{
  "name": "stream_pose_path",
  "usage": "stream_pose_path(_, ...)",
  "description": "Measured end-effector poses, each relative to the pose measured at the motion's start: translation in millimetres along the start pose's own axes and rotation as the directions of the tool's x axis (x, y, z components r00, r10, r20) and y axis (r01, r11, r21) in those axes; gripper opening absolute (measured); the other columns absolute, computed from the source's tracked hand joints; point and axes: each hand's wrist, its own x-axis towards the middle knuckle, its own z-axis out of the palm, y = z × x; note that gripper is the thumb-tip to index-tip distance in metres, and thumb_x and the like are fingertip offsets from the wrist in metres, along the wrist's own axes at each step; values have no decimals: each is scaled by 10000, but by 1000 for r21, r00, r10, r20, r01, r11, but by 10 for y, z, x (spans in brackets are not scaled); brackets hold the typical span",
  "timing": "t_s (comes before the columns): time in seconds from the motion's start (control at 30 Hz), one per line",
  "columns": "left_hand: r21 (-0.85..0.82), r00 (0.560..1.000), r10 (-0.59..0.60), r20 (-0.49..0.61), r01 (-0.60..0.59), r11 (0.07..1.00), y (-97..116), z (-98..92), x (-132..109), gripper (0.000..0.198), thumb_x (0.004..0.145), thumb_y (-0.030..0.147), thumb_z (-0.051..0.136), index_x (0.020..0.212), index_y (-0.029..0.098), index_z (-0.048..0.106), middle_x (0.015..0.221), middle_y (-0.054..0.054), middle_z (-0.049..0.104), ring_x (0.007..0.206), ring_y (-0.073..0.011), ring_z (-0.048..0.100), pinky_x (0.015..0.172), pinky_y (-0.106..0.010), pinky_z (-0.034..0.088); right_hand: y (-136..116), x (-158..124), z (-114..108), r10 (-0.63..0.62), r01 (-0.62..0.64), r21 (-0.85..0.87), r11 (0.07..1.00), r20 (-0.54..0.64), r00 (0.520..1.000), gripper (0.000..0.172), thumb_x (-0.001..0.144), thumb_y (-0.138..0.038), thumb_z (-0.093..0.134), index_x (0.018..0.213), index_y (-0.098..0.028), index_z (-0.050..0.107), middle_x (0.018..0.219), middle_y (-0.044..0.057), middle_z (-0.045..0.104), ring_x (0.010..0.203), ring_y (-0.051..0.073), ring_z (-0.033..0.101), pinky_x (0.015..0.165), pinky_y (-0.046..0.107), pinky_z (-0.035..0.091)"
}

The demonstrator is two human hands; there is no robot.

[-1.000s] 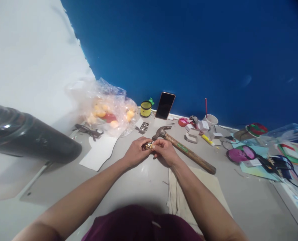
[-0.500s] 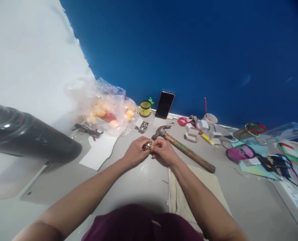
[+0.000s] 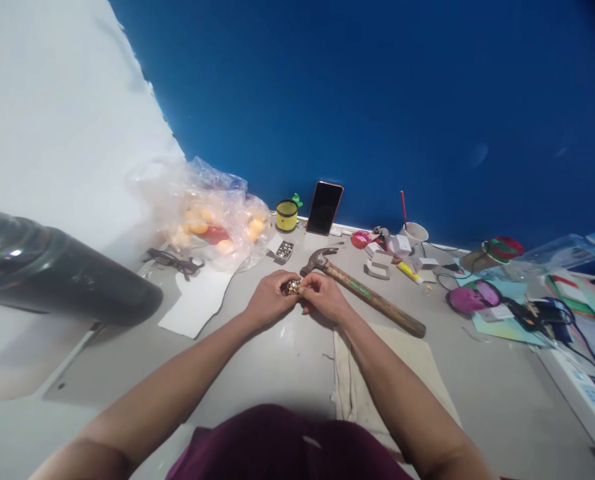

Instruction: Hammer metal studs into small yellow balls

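My left hand (image 3: pixel 272 297) is closed around a small, rounded dark object with shiny gold and silver spots (image 3: pixel 293 287). My right hand (image 3: pixel 323 297) meets it from the right, thumb and fingertips pinched together against the object's edge; anything small between those fingertips is hidden. Just beyond my hands lies a claw hammer (image 3: pixel 367 291), its head near my right fingers and its wooden handle slanting to the right. A small open box of shiny metal pieces (image 3: pixel 284 251) sits a little past my left hand.
At the left are a plastic bag of orange-yellow items (image 3: pixel 212 213), dark-framed glasses (image 3: pixel 177 263), white paper (image 3: pixel 197 307) and a big dark cylinder (image 3: pixel 77 273). A phone (image 3: pixel 325 208) leans on the blue wall. Beige cloth (image 3: pixel 392 373) lies under my right forearm; a power strip (image 3: pixel 577 387) is far right.
The view has shifted slightly, so things on the right sit a bit further left. My hands stay together on the small object with almost the same grip.
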Motion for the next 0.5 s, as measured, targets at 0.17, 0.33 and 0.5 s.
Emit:
stream_pose_path(0.17,-23,1000,-4,-17,4,1000,6,-4,-1,172,758,233,719,919,211,773,887,-22,735,806,-192,672,740,-296,510,-13,11,-9,17,-17,-3,1000,8,1000,210,737,-326,761,776,-194,602,630,-48,635,430,95,605,405,188,498)
stream_pose_path(0.33,-10,997,-4,-79,3,1000,-43,56,-17,199,759,246,724,949,210,768,968,-39,754,860,-199,686,791,-308,530,39,46,-1,39,-40,-29,999,-20,999,219,743,-356,732,788,-193,592,625,-50,628,425,103,618,398,184,471)
stream_pose_path(0.5,0,992,10,-128,-10,1000,-39,80,-23,175,761,206,700,923,210,764,960,-37,755,875,-199,694,797,-304,531,97,66,47,6,-10,-69,998,-61,998,227,776,-393,687,816,-201,574,610,-62,606,406,103,606,377,177,419)
